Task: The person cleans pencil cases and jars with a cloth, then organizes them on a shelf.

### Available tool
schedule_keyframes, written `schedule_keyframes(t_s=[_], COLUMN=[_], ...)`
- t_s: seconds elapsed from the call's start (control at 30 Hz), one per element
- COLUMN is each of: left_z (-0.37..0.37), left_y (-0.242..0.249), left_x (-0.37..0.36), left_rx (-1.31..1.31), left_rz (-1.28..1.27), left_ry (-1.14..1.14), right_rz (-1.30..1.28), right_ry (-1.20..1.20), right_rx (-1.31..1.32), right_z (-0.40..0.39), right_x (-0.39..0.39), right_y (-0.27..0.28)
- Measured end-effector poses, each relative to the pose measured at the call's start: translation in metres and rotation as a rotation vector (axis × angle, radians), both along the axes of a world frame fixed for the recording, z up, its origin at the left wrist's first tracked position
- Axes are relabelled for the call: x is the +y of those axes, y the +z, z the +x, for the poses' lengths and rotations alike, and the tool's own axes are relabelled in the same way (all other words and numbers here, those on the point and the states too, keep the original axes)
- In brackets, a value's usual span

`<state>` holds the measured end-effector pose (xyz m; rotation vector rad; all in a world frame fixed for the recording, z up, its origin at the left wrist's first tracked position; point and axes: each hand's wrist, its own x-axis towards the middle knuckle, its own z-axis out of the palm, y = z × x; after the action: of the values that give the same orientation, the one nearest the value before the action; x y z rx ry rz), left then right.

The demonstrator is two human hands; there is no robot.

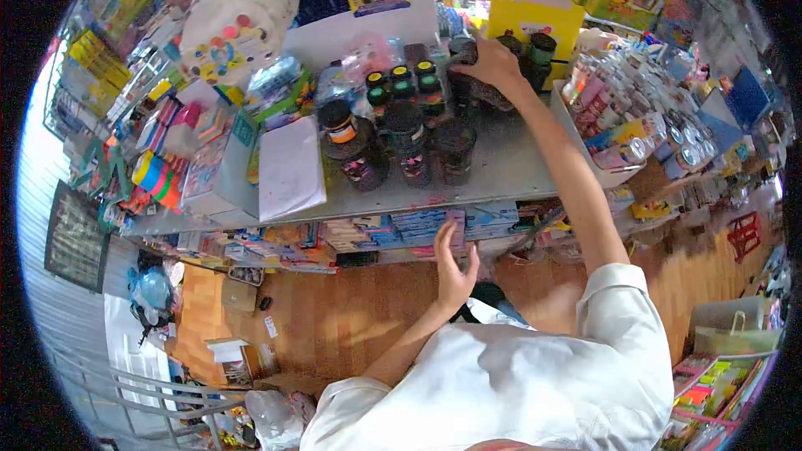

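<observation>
My right hand (495,65) reaches far over the grey shelf top, its fingers curled around a dark jar (464,93) at the back of a group of dark jars. The jar's exact outline is partly covered by the hand. Closer to me stand a dark jar with an orange band (341,127), a black-lidded jar (407,129) and another dark jar (455,150). Behind them are several small bottles with green caps (403,83). My left hand (455,274) hangs in front of the shelf edge, fingers apart, holding nothing.
Right of the jars is a box of many small bottles (601,108). A dark green jar (541,50) stands by a yellow panel (551,21). On the left lie white papers (290,169) and a white box (221,167). Packed goods (409,225) fill the shelf below.
</observation>
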<state>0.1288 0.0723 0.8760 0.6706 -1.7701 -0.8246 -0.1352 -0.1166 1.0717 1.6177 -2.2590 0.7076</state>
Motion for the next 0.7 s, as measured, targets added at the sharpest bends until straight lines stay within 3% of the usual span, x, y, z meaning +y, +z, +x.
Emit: schedule_keyframes(t_s=[0.03, 0.1, 0.23, 0.3, 0.4, 0.5, 0.57, 0.63, 0.7], left_z=[0.010, 0.029, 0.054, 0.057, 0.054, 0.041, 0.029, 0.014, -0.002], left_y=[0.004, 0.011, 0.011, 0.019, 0.043, 0.079, 0.098, 0.100, 0.098], left_x=[-0.001, 0.000, -0.009, -0.009, -0.014, -0.020, -0.027, -0.029, -0.022], left_rx=[0.002, 0.135, 0.162, 0.187, 0.187, 0.268, 0.325, 0.355, 0.274], left_rz=[-0.004, 0.286, 0.258, 0.282, 0.277, 0.146, 0.095, 0.230, 0.534], left_ry=[0.018, 0.009, 0.142, 0.131, 0.021, -0.064, -0.246, -0.414, -0.598], right_rz=[0.088, 0.062, -0.138, -0.399, -0.621, -0.659, -0.543, -0.503, -0.404], right_ry=[-0.015, 0.013, -0.013, 0.067, 0.156, 0.288, 0.380, 0.505, 0.556], right_rx=[0.043, -0.012, -0.107, -0.083, -0.090, -0.252, -0.406, -0.742, -0.853], right_z=[0.000, -0.002, -0.001, 0.000, 0.019, 0.042, 0.057, 0.069, 0.085], right_x=[-0.009, -0.019, -0.016, -0.006, 0.039, 0.108, 0.167, 0.210, 0.246], right_y=[-0.003, -0.014, -0.035, -0.042, -0.029, -0.006, -0.001, -0.028, -0.044])
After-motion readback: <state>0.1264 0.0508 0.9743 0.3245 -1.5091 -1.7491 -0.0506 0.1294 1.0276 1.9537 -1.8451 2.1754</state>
